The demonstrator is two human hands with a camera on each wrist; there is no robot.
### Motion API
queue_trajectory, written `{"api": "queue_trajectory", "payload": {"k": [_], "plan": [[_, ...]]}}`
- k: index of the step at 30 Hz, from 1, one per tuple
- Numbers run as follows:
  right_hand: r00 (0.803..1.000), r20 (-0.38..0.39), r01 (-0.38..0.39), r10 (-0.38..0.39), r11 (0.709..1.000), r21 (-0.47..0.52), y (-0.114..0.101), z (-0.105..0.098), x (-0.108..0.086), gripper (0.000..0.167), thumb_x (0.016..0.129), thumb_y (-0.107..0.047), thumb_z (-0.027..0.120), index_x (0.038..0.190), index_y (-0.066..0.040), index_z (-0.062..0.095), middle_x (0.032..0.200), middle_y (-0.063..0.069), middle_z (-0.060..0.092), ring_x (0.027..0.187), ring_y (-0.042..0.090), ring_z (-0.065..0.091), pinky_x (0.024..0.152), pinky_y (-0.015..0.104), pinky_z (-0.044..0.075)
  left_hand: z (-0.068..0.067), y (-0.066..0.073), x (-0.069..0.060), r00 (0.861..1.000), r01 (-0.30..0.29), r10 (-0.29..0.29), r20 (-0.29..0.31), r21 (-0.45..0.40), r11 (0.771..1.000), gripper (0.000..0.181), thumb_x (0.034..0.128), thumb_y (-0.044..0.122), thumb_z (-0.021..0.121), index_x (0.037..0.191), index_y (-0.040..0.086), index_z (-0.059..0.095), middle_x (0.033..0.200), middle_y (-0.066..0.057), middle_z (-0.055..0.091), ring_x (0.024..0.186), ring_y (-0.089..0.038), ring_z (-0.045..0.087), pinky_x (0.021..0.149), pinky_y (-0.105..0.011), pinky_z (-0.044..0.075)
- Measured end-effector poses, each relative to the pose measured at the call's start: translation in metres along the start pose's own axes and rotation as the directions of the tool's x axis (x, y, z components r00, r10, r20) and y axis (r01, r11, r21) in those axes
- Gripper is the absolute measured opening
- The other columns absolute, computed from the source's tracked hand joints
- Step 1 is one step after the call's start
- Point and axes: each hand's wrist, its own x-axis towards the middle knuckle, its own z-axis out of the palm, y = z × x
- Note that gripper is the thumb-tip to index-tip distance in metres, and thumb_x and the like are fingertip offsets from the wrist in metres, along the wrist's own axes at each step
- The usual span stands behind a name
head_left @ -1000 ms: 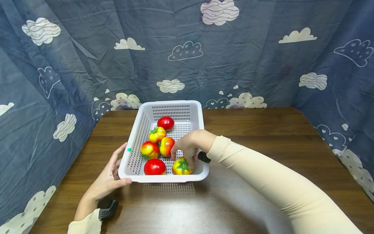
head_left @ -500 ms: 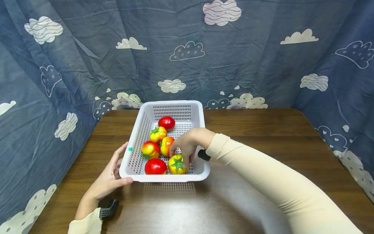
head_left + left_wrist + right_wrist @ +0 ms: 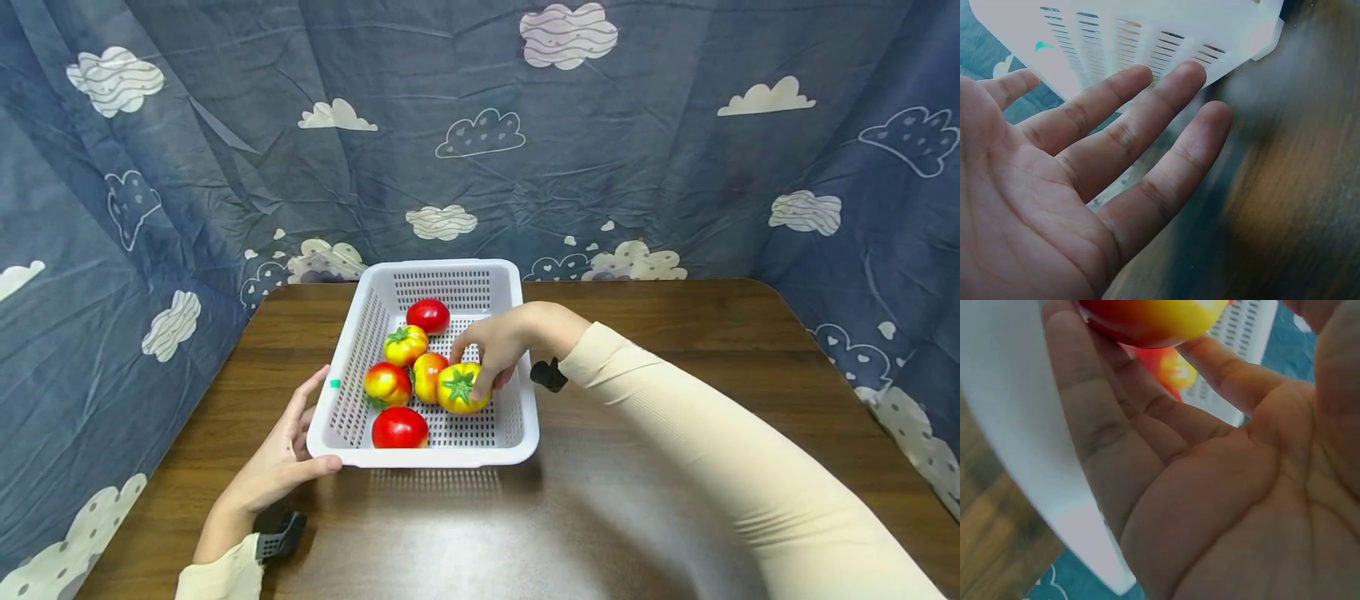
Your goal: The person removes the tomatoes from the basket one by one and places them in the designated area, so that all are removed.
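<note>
One yellow tomato (image 3: 456,395) with a green leafy top is pinched between the thumb and bent fingers of the right hand (image 3: 506,340), inside the walls of a white slotted basket (image 3: 435,457); whether the basket's floor is touched by it cannot be told. Just left of those fingertips, an orange-and-yellow tomato (image 3: 429,377) is partly covered by the held one. Farther left of them, a red-and-yellow tomato (image 3: 386,383) is seen. Beyond the fingertips, a small orange-tinged tomato (image 3: 406,344) and then a plain red fruit (image 3: 428,316) are placed. A larger red fruit (image 3: 400,428) is set nearer than the fingers, to their left. The left hand (image 3: 276,458) is held with fingers spread and fairly straight at the basket's left wall, its thumb laid at the near corner; a green mark (image 3: 335,383) is found just beside its index fingertip. Beneath both hands' fingers, a wooden table (image 3: 660,321) is spread.
</note>
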Motion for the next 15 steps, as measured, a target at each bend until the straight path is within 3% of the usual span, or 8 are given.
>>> {"api": "queue_trajectory", "payload": {"k": [4, 8, 15], "plan": [[0.998, -0.043, 0.044, -0.043, 0.999, 0.02, 0.008, -0.009, -0.009, 0.06, 0.094, -0.026, 0.084, 0.145, -0.013, 0.057, 0.11, 0.01, 0.071, 0.086, 0.018, 0.069, 0.081, 0.028, 0.06, 0.0, 0.0, 0.0, 1.0, 0.002, -0.002, -0.005, -0.004, 1.0, 0.115, 0.0869, -0.002, 0.08, 0.173, 0.023, 0.008, 0.156, -0.044, 0.041, 0.118, -0.013, 0.072, 0.091, -0.029, 0.061], [0.995, -0.088, 0.062, -0.057, 0.996, 0.066, 0.016, -0.017, -0.016, 0.056, 0.094, -0.025, 0.085, 0.14, -0.011, 0.056, 0.103, 0.01, 0.073, 0.085, 0.017, 0.068, 0.079, 0.027, 0.059, 0.0, 0.0, -0.001, 1.0, 0.004, -0.004, -0.007, -0.008, 1.0, 0.115, 0.087, -0.001, 0.08, 0.173, 0.023, 0.008, 0.157, -0.044, 0.04, 0.118, -0.013, 0.071, 0.092, -0.029, 0.061], [0.989, -0.143, 0.063, -0.047, 0.992, 0.111, 0.029, -0.026, -0.025, 0.061, 0.095, -0.027, 0.083, 0.145, -0.012, 0.051, 0.111, 0.013, 0.074, 0.091, 0.021, 0.07, 0.085, 0.031, 0.061, 0.001, 0.0, -0.001, 1.0, 0.004, -0.004, -0.008, -0.002, 1.0, 0.115, 0.0872, -0.001, 0.08, 0.173, 0.023, 0.008, 0.157, -0.044, 0.04, 0.119, -0.012, 0.071, 0.092, -0.029, 0.061]]}}
